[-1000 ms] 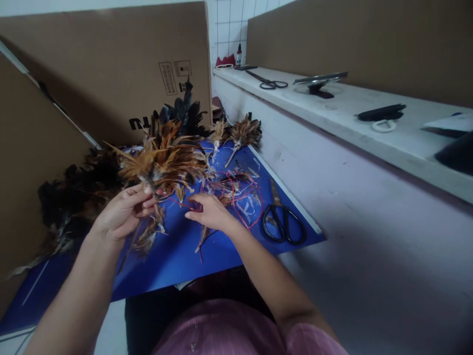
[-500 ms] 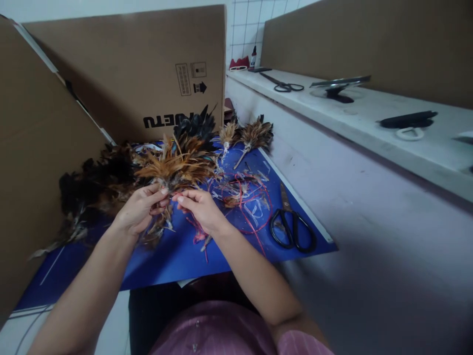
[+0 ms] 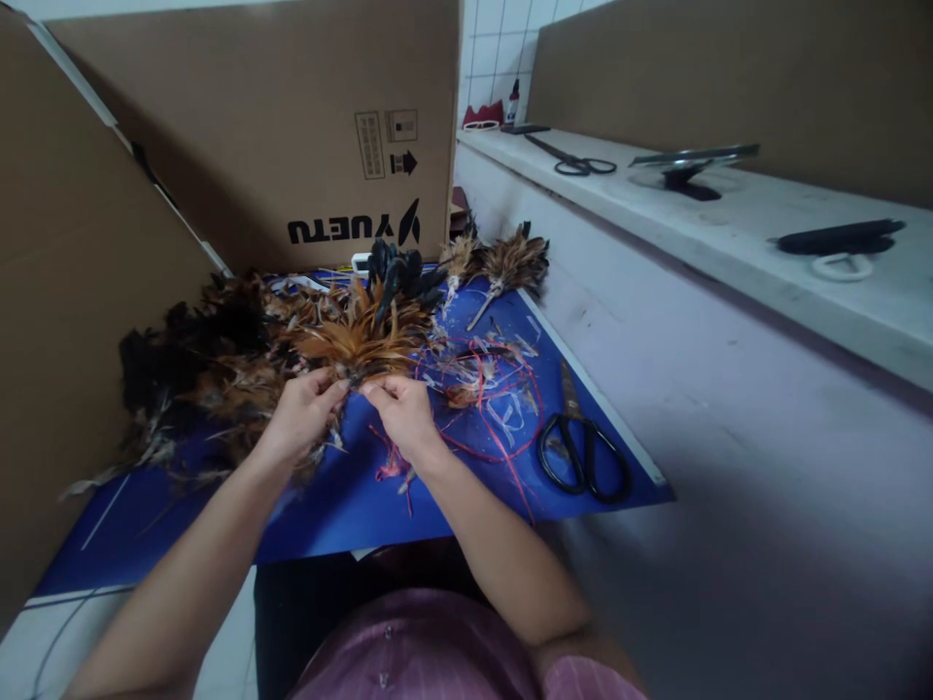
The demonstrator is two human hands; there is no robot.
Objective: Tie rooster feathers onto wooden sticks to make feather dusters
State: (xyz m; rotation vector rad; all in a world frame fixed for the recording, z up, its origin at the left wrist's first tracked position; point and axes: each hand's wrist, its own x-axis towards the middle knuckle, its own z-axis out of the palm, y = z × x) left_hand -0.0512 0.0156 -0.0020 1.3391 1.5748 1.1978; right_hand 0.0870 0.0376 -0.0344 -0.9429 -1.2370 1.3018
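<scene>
Over the blue table mat [image 3: 342,530], both my hands meet at the base of a bunch of feathers [image 3: 361,335], orange-brown with dark tips fanning away from me. My left hand [image 3: 310,408] pinches the base from the left. From the right, the closed fingers of my right hand [image 3: 400,408] press on the same base; whether string lies between them I cannot make out. A loose heap of brown and black feathers [image 3: 211,360] spreads to the left. Red string [image 3: 539,418] lies in loops on the right, with a small tangle of pink string [image 3: 394,465] below my hands.
Large black-handled scissors [image 3: 583,457] rest at the mat's right. Two tied feather bundles [image 3: 514,262] lie at the back right. Cardboard [image 3: 255,126] walls the back and left. A white ledge [image 3: 700,209] on the right bears another pair of scissors [image 3: 575,160].
The view has shifted slightly. My hands have drawn closer together at the feather base, and the left hand's fingers have closed in. The feather bunch now stands more upright.
</scene>
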